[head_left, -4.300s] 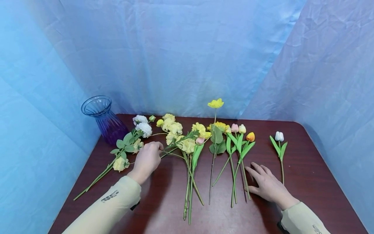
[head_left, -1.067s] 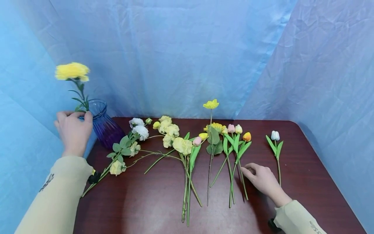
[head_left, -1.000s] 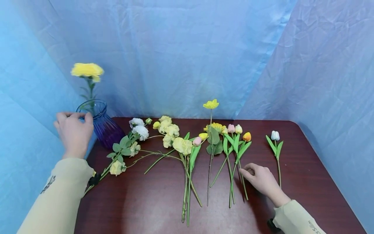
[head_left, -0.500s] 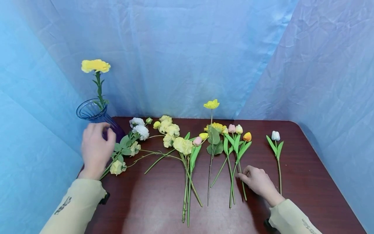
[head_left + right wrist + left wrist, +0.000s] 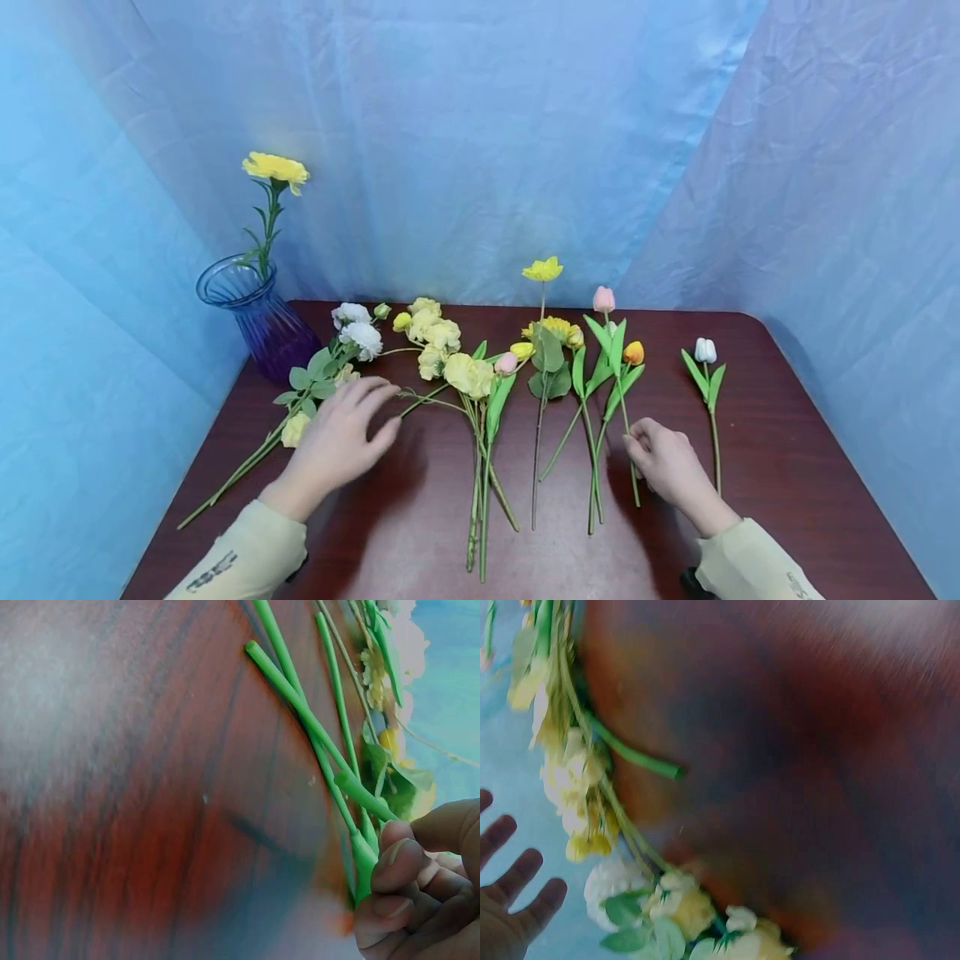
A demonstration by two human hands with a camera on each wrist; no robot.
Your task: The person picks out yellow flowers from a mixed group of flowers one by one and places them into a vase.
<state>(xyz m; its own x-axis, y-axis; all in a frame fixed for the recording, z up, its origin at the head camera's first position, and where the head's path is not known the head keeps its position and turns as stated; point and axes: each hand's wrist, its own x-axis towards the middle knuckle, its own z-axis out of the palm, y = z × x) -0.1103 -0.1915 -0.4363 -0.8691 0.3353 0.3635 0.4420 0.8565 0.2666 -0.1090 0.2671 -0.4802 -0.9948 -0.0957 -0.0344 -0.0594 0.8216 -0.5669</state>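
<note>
My right hand (image 5: 670, 460) pinches the stem of a pink tulip (image 5: 603, 300), whose head stands above the other tulips. In the right wrist view, the cut end of a green stem (image 5: 364, 795) sticks out from the curled fingertips (image 5: 397, 862). My left hand (image 5: 341, 442) holds nothing. Its fingers are spread over the table beside the pale yellow roses (image 5: 296, 428), hiding some of them. At the left, a blue-purple glass vase (image 5: 277, 337) holds a yellow carnation (image 5: 276, 169), upright and leaning slightly right.
Other stems lie across the dark wooden table (image 5: 420, 533): white flowers (image 5: 363, 340), cream blooms (image 5: 471, 375), a yellow poppy-like flower (image 5: 543, 268), an orange tulip (image 5: 633, 352) and a white tulip (image 5: 705, 350). Blue cloth (image 5: 465, 150) hangs around the table.
My left hand gripped the yellow carnation, put it into the vase, let go and came back right. My right hand took hold of the pink tulip and raised it from beside the others.
</note>
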